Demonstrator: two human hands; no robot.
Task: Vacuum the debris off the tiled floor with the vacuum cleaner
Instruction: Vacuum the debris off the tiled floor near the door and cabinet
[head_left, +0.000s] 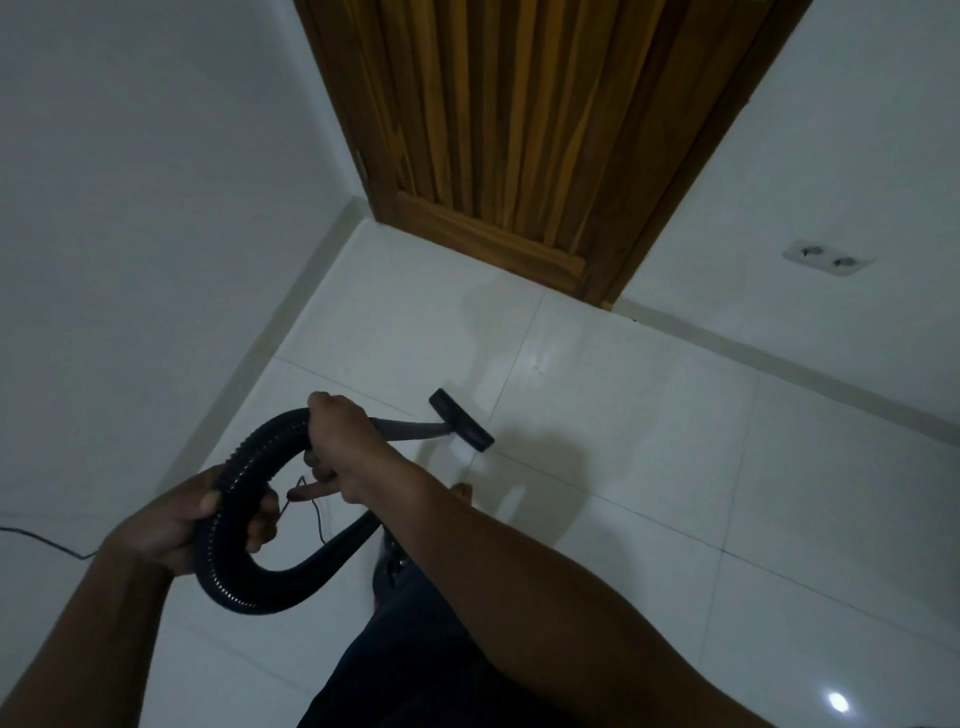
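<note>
Head view: right hand (340, 441) closed around the upper end of the vacuum wand (410, 428), right where the ribbed black hose (244, 519) joins it; one finger sticks out loose below the grip. Left hand (197, 525) wrapped around the hose lower down on the loop, fingers curled over the ribs, thumb on top. Hose arcs from the right hand down through the left, curves along the bottom of the loop and runs off behind the right forearm. Wand angles forward and down to the black floor nozzle (461, 420), which sits on the white tiled floor (649, 441) close to a grout line, well short of the wooden door (509, 130). Can't make out any debris on the tiles at this resolution. Thin black cord (36, 538) lies on the floor at the left edge, near the wall. Double wall socket (826, 257) low on the right-hand wall, nothing plugged in. Bare toes (462, 488) visible just beyond the right forearm, near the nozzle. Dark trousers (415, 649) at bottom centre.
</note>
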